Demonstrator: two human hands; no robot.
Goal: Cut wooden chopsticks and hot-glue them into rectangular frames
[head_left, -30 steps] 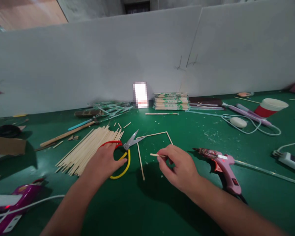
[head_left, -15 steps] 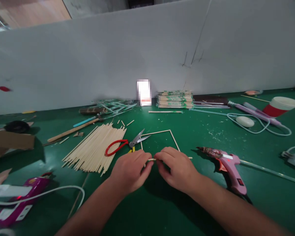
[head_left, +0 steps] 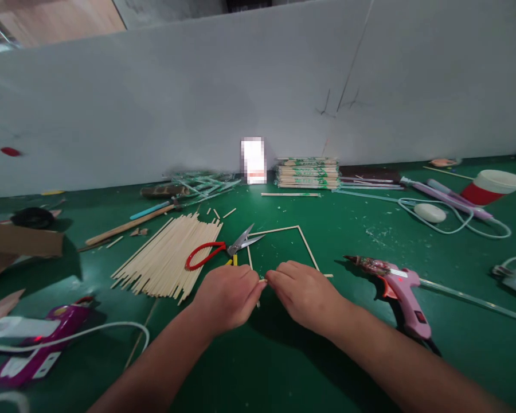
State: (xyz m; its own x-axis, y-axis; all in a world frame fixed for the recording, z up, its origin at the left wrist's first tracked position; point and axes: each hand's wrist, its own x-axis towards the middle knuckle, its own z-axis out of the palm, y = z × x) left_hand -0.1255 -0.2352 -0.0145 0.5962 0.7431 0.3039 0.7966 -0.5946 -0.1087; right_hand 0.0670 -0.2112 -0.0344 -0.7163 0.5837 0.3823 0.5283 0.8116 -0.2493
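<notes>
My left hand (head_left: 227, 295) and my right hand (head_left: 304, 291) meet fingertip to fingertip low on the green table (head_left: 284, 367). Both pinch a thin bamboo stick (head_left: 328, 276), whose far end pokes out right of my right hand. The stick lies across the open bottom of a three-sided stick frame (head_left: 284, 230). Scissors with a red and a yellow handle (head_left: 217, 253) rest just left of the frame, blades apart. A spread pile of bamboo sticks (head_left: 172, 258) lies to the left.
A pink glue gun (head_left: 395, 289) lies right of my right hand, its cord trailing right. A purple glue gun (head_left: 38, 344) sits at the lower left. Wrapped stick bundles (head_left: 307, 172), a red cup (head_left: 492, 188) and cables stand along the white partition (head_left: 198, 97).
My left hand left the scissors and came right to the stick held by my right hand. Both hands then lowered the stick toward the frame's open side.
</notes>
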